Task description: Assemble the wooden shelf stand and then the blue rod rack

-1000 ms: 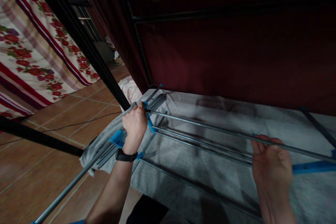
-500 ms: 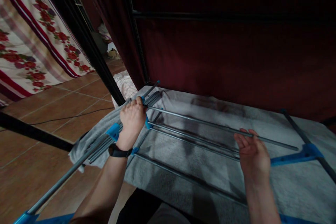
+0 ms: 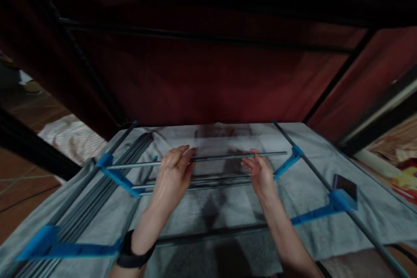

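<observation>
A thin grey metal rod [image 3: 221,157] runs across the middle, its left end at a blue plastic bracket [image 3: 119,176]. Its right end stops just short of another blue bracket [image 3: 296,153]. My left hand [image 3: 174,167] is over the rod's left half, fingers bent loosely around it and partly hidden. Palm up, my right hand [image 3: 261,173] holds the rod near its right end between thumb and fingers. Behind my hands, a pair of lower rods [image 3: 218,181] spans the frame. A thicker grey tube [image 3: 211,235] crosses nearer to me.
A bundle of loose rods [image 3: 97,202] lies on the left over a grey blanket [image 3: 228,208]. More blue brackets [image 3: 65,245] join the side tubes. A small dark box-like object [image 3: 345,186] is at the right. Dark red cloth [image 3: 208,78] hangs behind a black bar.
My view has turned right. My left hand has slid from the rod's left end toward its middle. The rod's left end now shows at the blue bracket.
</observation>
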{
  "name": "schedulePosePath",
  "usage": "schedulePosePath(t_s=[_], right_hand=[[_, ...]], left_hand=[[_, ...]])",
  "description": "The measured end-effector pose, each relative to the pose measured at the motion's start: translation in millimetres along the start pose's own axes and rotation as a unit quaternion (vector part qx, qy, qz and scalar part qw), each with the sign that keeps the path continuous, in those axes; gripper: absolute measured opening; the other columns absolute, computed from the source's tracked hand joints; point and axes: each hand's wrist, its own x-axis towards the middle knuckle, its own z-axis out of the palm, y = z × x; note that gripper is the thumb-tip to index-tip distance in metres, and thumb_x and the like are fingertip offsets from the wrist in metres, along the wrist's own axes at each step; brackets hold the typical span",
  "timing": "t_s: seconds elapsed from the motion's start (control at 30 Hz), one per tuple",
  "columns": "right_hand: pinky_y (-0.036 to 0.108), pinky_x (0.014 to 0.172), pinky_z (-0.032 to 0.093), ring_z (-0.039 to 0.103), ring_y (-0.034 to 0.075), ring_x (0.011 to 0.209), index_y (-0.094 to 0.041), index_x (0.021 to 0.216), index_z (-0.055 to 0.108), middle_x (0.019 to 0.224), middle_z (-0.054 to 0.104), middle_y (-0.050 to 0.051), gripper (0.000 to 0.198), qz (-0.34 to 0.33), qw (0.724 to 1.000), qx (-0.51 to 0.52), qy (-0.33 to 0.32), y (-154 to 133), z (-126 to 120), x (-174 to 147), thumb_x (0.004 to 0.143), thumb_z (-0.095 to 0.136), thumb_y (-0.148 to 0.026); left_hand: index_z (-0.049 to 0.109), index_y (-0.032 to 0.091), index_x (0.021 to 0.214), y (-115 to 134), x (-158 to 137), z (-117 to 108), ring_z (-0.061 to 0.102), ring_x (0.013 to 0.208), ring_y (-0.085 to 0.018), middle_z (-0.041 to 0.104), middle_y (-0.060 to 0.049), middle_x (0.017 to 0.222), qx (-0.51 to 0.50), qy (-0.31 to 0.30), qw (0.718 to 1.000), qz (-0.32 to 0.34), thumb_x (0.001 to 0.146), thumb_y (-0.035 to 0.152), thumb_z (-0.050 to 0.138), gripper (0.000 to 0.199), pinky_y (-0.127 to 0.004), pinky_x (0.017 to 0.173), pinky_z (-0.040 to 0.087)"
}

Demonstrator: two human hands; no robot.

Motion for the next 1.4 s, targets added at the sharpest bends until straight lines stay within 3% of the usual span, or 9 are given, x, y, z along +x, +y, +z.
schedulePosePath(t_s=[0.17,0.37,0.57,0.63,0.77,0.87,1.1,1.23,1.4], right_hand=[[0.03,0.068,0.057,0.068,0.015,0.071,-0.023,0.094,0.063,0.084,0.071,0.0,0.023,0.006,1.0,-0.001,0.012,-6,4,-1,0.076,0.071,-0.034],[0.032,0.071,0.057,0.069,0.017,0.074,-0.022,0.098,0.064,0.079,0.071,0.001,0.026,0.05,0.997,-0.063,0.001,-10,7,-6,0.079,0.064,-0.041],[0.03,0.073,0.056,0.069,0.017,0.079,-0.016,0.098,0.072,0.095,0.075,0.01,0.033,0.154,0.902,-0.333,-0.226,-86,16,-28,0.078,0.072,-0.043],[0.026,0.073,0.056,0.069,0.015,0.079,-0.015,0.099,0.072,0.096,0.075,0.009,0.032,0.072,0.913,-0.342,-0.212,-134,26,-24,0.08,0.072,-0.041],[0.024,0.066,0.055,0.068,0.011,0.07,-0.013,0.095,0.069,0.087,0.073,0.006,0.019,-0.126,0.955,-0.259,-0.068,-219,43,15,0.09,0.061,-0.029],[0.025,0.063,0.053,0.068,0.01,0.067,-0.012,0.092,0.069,0.085,0.072,0.005,0.02,-0.167,0.948,-0.269,-0.017,-245,37,52,0.093,0.052,-0.023],[0.019,0.057,0.049,0.062,0.009,0.063,-0.015,0.079,0.069,0.08,0.072,0.004,0.009,-0.058,0.932,-0.346,0.094,-204,-47,74,0.084,0.062,-0.017],[0.027,0.058,0.053,0.064,0.016,0.063,-0.017,0.08,0.069,0.076,0.072,0.007,0.03,0.036,0.937,-0.338,0.081,-169,-83,62,0.092,0.052,-0.037],[0.03,0.065,0.056,0.068,0.019,0.068,-0.019,0.085,0.067,0.076,0.073,0.006,0.036,0.115,0.956,-0.271,0.015,-142,-89,62,0.093,0.048,-0.048]], left_hand=[[0.057,0.019,0.13,36,26,38,0.061,0.109,-0.025,0.066,-0.01,0.122,0.006,-0.073,0.994,0.085,0.096,0.023,0.047,0.035,-0.043,0.098,0.044],[0.063,0.023,0.123,39,35,42,0.067,0.084,-0.024,0.071,-0.007,0.092,0.066,-0.14,0.985,0.071,0.096,0.025,0.05,0.03,-0.035,0.073,0.047],[0.064,0.025,0.123,39,30,37,0.066,0.084,-0.023,0.07,-0.007,0.093,0.058,-0.15,0.985,0.067,0.096,0.028,0.051,0.03,-0.033,0.072,0.045],[0.064,0.024,0.122,39,29,37,0.066,0.085,-0.023,0.07,-0.007,0.093,0.058,-0.152,0.984,0.066,0.096,0.028,0.049,0.03,-0.033,0.072,0.045],[0.064,0.024,0.121,39,28,38,0.066,0.083,-0.023,0.069,-0.007,0.092,0.059,-0.141,0.986,0.07,0.097,0.029,0.046,0.03,-0.033,0.071,0.045],[0.065,0.025,0.121,39,27,39,0.066,0.082,-0.023,0.07,-0.007,0.092,0.063,-0.137,0.986,0.068,0.097,0.03,0.045,0.031,-0.033,0.07,0.045],[0.066,0.024,0.118,42,28,35,0.065,0.082,-0.024,0.07,-0.007,0.091,0.053,-0.135,0.987,0.063,0.097,0.029,0.047,0.029,-0.033,0.07,0.044],[0.066,0.025,0.118,42,29,34,0.065,0.082,-0.024,0.07,-0.006,0.09,0.042,-0.136,0.988,0.056,0.096,0.029,0.049,0.029,-0.033,0.071,0.044],[0.066,0.025,0.12,42,29,35,0.065,0.083,-0.023,0.07,-0.007,0.091,0.04,-0.132,0.989,0.052,0.096,0.028,0.048,0.031,-0.033,0.073,0.044]])
